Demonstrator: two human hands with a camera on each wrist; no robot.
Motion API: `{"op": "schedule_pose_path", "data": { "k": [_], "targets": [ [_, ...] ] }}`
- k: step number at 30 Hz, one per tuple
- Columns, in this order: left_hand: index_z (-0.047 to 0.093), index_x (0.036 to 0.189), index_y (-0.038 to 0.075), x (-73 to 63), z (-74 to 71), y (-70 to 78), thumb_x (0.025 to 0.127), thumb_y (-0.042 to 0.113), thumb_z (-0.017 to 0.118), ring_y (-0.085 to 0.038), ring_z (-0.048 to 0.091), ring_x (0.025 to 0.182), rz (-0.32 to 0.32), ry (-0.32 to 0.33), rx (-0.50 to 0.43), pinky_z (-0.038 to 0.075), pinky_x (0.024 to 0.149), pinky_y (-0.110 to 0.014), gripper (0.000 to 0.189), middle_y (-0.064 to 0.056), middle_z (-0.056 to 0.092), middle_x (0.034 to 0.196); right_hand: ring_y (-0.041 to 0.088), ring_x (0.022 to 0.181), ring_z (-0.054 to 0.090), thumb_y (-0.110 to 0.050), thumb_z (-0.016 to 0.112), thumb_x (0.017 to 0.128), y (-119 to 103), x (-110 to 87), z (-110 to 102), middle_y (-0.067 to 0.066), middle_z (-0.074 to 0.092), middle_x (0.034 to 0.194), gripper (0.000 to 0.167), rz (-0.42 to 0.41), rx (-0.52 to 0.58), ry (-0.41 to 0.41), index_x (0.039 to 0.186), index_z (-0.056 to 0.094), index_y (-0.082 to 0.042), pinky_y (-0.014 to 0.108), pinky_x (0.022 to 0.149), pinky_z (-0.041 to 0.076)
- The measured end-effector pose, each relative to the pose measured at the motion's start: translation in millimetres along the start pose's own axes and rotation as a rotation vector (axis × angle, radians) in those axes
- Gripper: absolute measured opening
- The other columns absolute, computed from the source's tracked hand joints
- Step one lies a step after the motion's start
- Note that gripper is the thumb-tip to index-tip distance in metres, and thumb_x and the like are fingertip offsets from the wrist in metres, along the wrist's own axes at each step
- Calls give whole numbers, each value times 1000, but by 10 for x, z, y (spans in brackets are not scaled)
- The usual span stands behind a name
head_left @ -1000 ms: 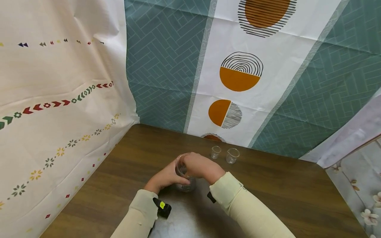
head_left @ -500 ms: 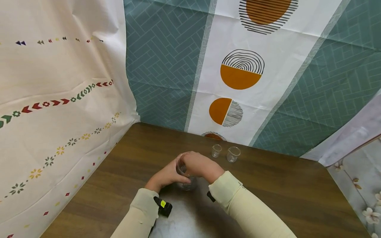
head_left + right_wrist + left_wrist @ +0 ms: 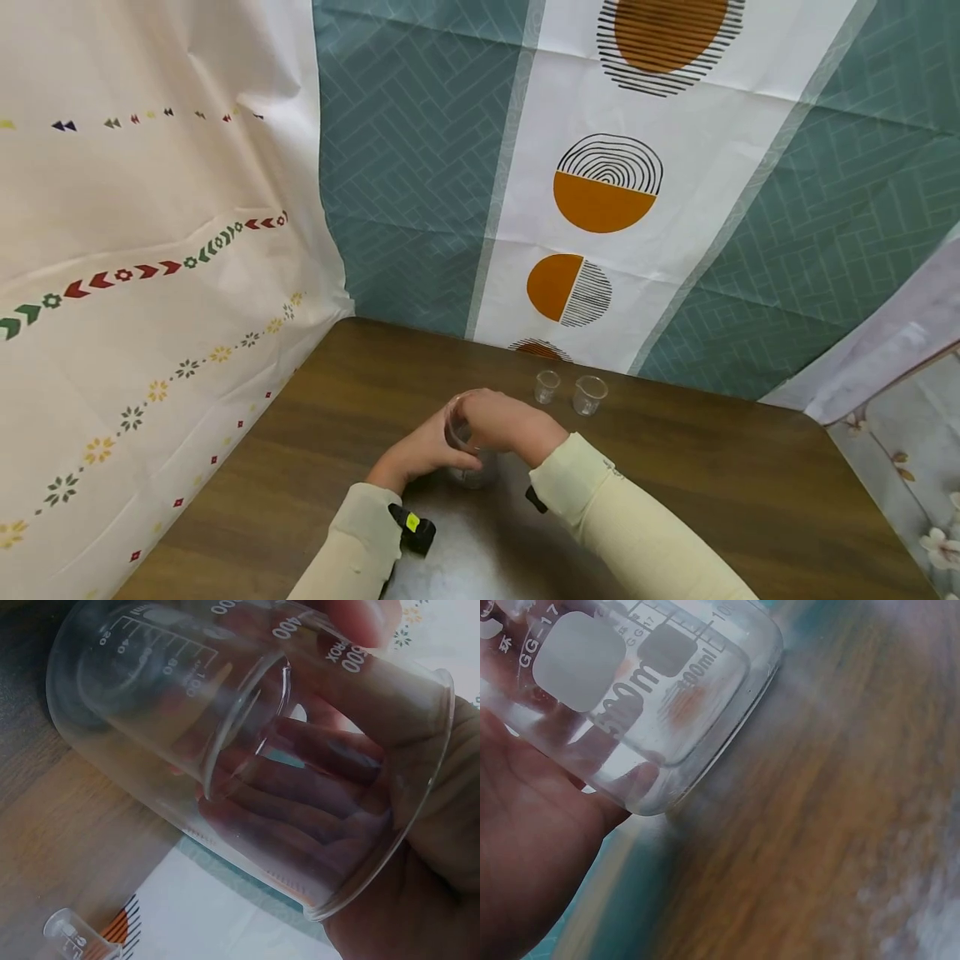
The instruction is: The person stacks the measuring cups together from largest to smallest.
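Note:
My left hand (image 3: pixel 420 450) grips a large clear glass beaker (image 3: pixel 667 780) with 500 ml markings from its left side. Inside it, close to the base, sits a small beaker (image 3: pixel 180 667) with a scale up to 100. My right hand (image 3: pixel 502 421) reaches over the large beaker's rim (image 3: pixel 442 735) and into its mouth. Through the glass in the right wrist view, the fingers (image 3: pixel 300 802) reach the small beaker's rim and appear to hold it. In the head view the right hand covers part of the large beaker.
Two more little beakers stand at the back of the brown wooden table (image 3: pixel 697 467): a smaller one (image 3: pixel 547 387) and a wider one (image 3: pixel 589 396) to its right. Patterned cloths hang behind the table (image 3: pixel 420 167) and along the left side (image 3: pixel 150 250).
Both hands and the beakers stay nearly in place. The head view shifts only slightly.

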State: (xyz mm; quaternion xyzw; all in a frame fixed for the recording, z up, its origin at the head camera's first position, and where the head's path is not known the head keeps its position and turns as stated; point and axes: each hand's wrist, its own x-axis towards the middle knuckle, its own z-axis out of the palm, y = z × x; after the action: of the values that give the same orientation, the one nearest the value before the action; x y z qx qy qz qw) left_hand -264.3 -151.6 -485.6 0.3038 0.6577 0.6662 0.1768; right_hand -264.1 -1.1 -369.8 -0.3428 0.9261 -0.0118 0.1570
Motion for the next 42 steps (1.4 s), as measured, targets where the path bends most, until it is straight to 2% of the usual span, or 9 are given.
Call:
{"op": "schedule_pose_path", "data": {
  "k": [5,8,13,18,21,26,32,36,42],
  "targets": [
    [16,153,31,-23,31,-7,78,13,81,-19,34,141,-31,0,-9,46,100,-26,101,4,25,159,8,90,63,-19,79,81,-6,-55,7,-9,68,102,22,-22,-3,16,102,73,-20,25,78,53],
    [16,153,30,-39,36,-17,78,14,81,-19,37,140,-35,5,5,46,100,-25,100,3,28,158,9,90,63,-19,79,81,-18,-81,7,-9,69,102,22,-29,-8,26,102,74,-20,24,77,53],
    [15,154,28,-46,32,-65,80,12,79,-21,35,140,-1,1,18,49,97,-27,99,-1,26,158,8,88,63,-19,79,80,-33,-110,12,-9,69,100,21,-31,-4,37,101,73,-20,23,76,53],
    [15,153,27,-53,40,-92,80,12,79,-20,33,141,6,-5,13,51,93,-30,99,-1,24,159,7,87,64,-18,80,80,-29,-129,27,-7,70,101,23,-33,-4,43,103,73,-18,23,76,54],
    [15,153,28,-53,41,-82,80,10,79,-23,30,143,6,-10,-11,50,95,-29,99,-1,23,160,8,88,65,-19,79,80,-27,-151,20,-6,71,104,25,-35,-10,44,105,74,-18,23,76,54],
    [16,153,30,-52,37,-46,79,9,79,-28,27,145,-32,10,-14,51,95,-29,99,0,26,159,9,88,64,-24,79,81,-29,-206,-31,-5,72,106,30,-38,-33,47,109,73,-17,23,78,54],
    [19,152,27,-36,27,-19,78,9,80,-27,28,145,-49,25,6,51,94,-30,98,-2,29,158,6,81,64,-23,77,83,7,-281,-106,-3,73,107,31,-47,-21,60,113,72,-16,22,72,54],
    [21,151,27,-27,21,6,77,12,82,-26,30,144,-51,37,50,48,99,-29,96,-2,31,156,4,78,63,-20,75,83,46,-328,-149,-2,73,108,31,-65,2,80,114,72,-15,20,70,52],
    [25,149,30,-11,9,-9,75,14,84,-24,31,144,-37,45,103,41,108,-31,96,1,34,155,4,71,59,-19,75,82,90,-362,-175,-1,73,99,28,-91,7,91,110,72,-13,19,66,49]
  ]
}}
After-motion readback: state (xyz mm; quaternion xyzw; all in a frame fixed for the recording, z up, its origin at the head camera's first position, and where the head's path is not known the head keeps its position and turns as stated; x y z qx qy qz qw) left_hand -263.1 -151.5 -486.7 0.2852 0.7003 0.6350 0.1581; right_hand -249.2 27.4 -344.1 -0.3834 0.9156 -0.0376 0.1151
